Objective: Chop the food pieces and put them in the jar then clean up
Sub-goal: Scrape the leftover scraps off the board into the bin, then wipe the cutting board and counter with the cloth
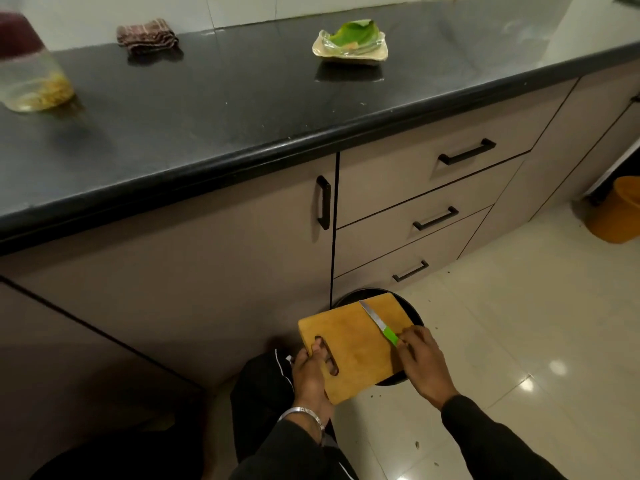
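wooden cutting board (356,344) held low over a round black bin (414,310) on the tiled floor (519,341), in front of the cabinet drawers (433,216). left hand (311,372) gripping the board's near-left edge, fingers curled through the handle slot. right hand (424,362) closed round the green handle of a knife (379,323), blade lying flat across the board's far-right part, tip pointing away. up on the black counter (225,109): glass jar (31,74) with yellowish pieces at far left, well apart from both hands; folded brown cloth (147,36) near the wall; shallow dish (349,45) holding a green leaf further right. orange bucket (620,209) at right edge.
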A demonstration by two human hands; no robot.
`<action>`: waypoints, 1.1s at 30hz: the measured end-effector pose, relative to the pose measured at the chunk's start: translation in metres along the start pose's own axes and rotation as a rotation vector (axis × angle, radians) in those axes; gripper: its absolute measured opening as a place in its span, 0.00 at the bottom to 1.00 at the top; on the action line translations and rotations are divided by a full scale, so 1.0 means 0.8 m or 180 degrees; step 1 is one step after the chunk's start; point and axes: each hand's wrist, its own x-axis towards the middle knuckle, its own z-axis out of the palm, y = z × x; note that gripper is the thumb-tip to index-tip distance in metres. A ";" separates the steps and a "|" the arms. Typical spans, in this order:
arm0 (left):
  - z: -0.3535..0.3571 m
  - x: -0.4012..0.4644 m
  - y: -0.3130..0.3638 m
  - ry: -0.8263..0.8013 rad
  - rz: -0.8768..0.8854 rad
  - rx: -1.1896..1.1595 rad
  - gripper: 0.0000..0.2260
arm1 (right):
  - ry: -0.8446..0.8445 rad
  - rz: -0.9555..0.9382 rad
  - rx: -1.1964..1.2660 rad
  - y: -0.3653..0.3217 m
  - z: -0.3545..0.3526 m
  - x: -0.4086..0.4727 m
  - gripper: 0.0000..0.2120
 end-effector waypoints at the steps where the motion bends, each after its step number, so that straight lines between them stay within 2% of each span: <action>1: 0.001 -0.005 0.003 -0.0036 0.0005 0.0031 0.12 | 0.0042 0.0017 -0.0080 -0.001 -0.009 0.002 0.04; 3: 0.005 -0.015 0.012 -0.0097 0.0048 0.0050 0.11 | 0.0060 0.0119 -0.0126 -0.004 -0.030 0.008 0.04; 7: 0.022 -0.034 0.042 -0.0075 0.0218 0.0028 0.12 | -0.0217 0.0326 0.0739 -0.032 -0.080 0.019 0.05; 10: 0.038 -0.056 0.068 -0.0094 0.0355 0.0032 0.13 | 0.0037 0.0245 0.0901 -0.053 -0.114 0.025 0.06; 16: 0.065 -0.116 0.130 -0.0190 0.0641 0.0120 0.11 | 0.0374 -0.0044 0.0884 -0.118 -0.186 0.032 0.06; 24: 0.079 -0.203 0.217 -0.0428 0.0888 -0.0016 0.12 | 0.0469 -0.0546 0.0548 -0.220 -0.277 0.040 0.06; 33: 0.041 -0.278 0.325 -0.0400 0.1437 -0.0096 0.08 | 0.0494 -0.0949 0.0311 -0.354 -0.308 0.055 0.07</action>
